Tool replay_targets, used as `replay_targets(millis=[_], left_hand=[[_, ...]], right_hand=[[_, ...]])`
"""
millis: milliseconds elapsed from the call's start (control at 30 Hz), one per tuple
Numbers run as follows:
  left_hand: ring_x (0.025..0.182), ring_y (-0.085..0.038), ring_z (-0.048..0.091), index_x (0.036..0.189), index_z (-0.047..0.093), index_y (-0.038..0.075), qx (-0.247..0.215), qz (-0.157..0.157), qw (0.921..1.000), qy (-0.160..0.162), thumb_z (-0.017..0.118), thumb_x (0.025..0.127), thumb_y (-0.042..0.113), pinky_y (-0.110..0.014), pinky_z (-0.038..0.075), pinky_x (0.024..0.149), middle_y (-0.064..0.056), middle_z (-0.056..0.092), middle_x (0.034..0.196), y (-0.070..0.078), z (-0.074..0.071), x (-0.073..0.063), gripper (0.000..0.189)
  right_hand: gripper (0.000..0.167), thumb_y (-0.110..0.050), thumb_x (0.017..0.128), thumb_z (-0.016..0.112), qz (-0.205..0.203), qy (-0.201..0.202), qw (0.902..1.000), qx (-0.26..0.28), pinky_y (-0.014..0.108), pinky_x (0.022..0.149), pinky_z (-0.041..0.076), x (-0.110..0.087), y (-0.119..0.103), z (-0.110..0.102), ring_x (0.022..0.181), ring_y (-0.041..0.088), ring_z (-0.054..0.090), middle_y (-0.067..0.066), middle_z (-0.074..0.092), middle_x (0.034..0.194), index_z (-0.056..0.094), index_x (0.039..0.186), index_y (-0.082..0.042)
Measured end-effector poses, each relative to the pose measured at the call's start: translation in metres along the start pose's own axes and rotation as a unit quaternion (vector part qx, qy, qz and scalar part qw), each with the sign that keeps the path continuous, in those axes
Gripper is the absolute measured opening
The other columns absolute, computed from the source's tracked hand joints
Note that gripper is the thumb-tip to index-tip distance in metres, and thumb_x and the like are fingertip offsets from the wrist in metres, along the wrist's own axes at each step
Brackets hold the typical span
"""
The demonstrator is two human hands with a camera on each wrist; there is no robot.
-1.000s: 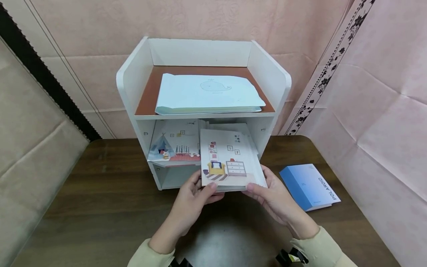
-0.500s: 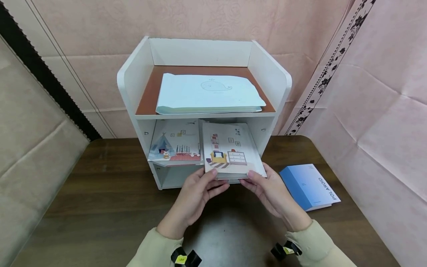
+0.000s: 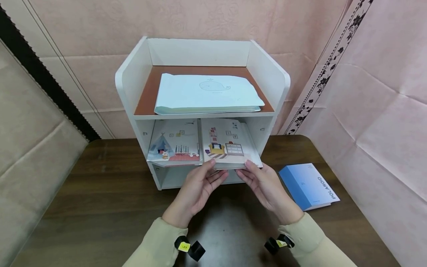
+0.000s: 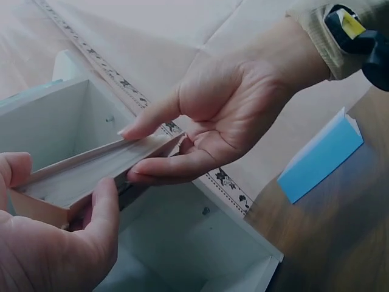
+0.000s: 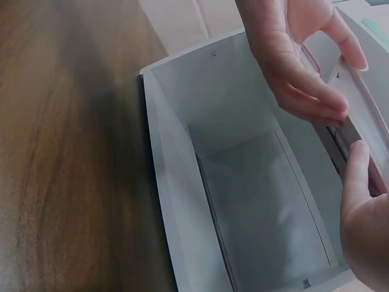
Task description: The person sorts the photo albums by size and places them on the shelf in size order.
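Observation:
A white picture book (image 3: 230,144) with a yellow armchair and drawers on its cover lies mostly inside the right half of the middle shelf. My left hand (image 3: 197,191) grips its front-left corner, thumb on top and fingers underneath. At the front-right corner my right hand (image 3: 268,191) pinches it the same way. In the left wrist view the book's page edge (image 4: 103,167) shows between both hands. Beside it on the left lies another picture book (image 3: 175,142) with a blue tent on its cover. What lies under the held book is mostly hidden.
The white shelf unit (image 3: 134,79) stands on a brown wooden table (image 3: 100,200). On its top level rests a pale blue whale-print book or folder (image 3: 208,92). A blue book (image 3: 308,185) marked POLAROID lies on the table at right. Pink cloth (image 3: 217,18) hangs behind.
Both hands have pushed the armchair picture book forward, away from me and deeper into the middle shelf. Its cover now sits level beside the tent book. The other things have stayed put.

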State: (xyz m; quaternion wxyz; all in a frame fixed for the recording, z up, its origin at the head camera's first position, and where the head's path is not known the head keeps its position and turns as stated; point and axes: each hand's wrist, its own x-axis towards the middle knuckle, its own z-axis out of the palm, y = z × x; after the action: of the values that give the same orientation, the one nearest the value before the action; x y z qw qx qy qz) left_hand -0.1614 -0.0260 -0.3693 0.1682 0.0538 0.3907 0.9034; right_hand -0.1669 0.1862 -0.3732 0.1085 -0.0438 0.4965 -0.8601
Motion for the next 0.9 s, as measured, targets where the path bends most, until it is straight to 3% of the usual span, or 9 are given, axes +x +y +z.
replay_targets(millis=[200, 467, 633, 900], left_hand=[[0.112, -0.033, 0.057, 0.134, 0.046, 0.002, 0.015, 0.014, 0.9996, 0.02, 0.069, 0.09, 0.034, -0.039, 0.047, 0.096, -0.019, 0.054, 0.117, 0.0, -0.002, 0.01, 0.059], [0.099, -0.026, 0.06, 0.129, 0.047, 0.001, 0.035, 0.0, 0.9979, 0.055, 0.07, 0.087, 0.043, -0.039, 0.049, 0.094, -0.02, 0.054, 0.11, 0.0, -0.001, 0.02, 0.063], [0.095, -0.025, 0.061, 0.126, 0.048, 0.001, 0.043, -0.003, 0.9972, 0.061, 0.07, 0.087, 0.045, -0.039, 0.049, 0.093, -0.016, 0.056, 0.104, 0.0, -0.001, 0.021, 0.062], [0.111, -0.03, 0.056, 0.128, 0.046, 0.0, 0.096, -0.022, 0.9914, 0.086, 0.068, 0.086, 0.052, -0.043, 0.051, 0.09, -0.018, 0.054, 0.118, -0.001, 0.001, 0.017, 0.07]], right_hand=[[0.059, -0.023, 0.097, 0.06, -0.003, 0.036, 0.9993, 0.006, 0.035, 0.1, 0.043, 0.007, 0.001, 0.004, 0.116, 0.022, 0.057, 0.02, 0.046, 0.138, 0.029, 0.142, -0.001], [0.055, -0.031, 0.093, 0.064, 0.005, 0.086, 0.9962, 0.01, 0.033, 0.096, 0.046, 0.015, 0.002, 0.01, 0.105, 0.02, 0.064, 0.012, 0.062, 0.11, 0.041, 0.132, 0.0], [0.054, -0.032, 0.092, 0.066, 0.007, 0.107, 0.9942, 0.012, 0.033, 0.094, 0.047, 0.018, 0.001, 0.013, 0.101, 0.018, 0.066, 0.01, 0.063, 0.103, 0.045, 0.128, 0.001], [0.054, -0.042, 0.089, 0.067, 0.02, 0.124, 0.9913, -0.04, 0.036, 0.091, 0.051, 0.015, 0.002, 0.012, 0.095, 0.018, 0.066, 0.006, 0.064, 0.102, 0.048, 0.122, -0.003]])
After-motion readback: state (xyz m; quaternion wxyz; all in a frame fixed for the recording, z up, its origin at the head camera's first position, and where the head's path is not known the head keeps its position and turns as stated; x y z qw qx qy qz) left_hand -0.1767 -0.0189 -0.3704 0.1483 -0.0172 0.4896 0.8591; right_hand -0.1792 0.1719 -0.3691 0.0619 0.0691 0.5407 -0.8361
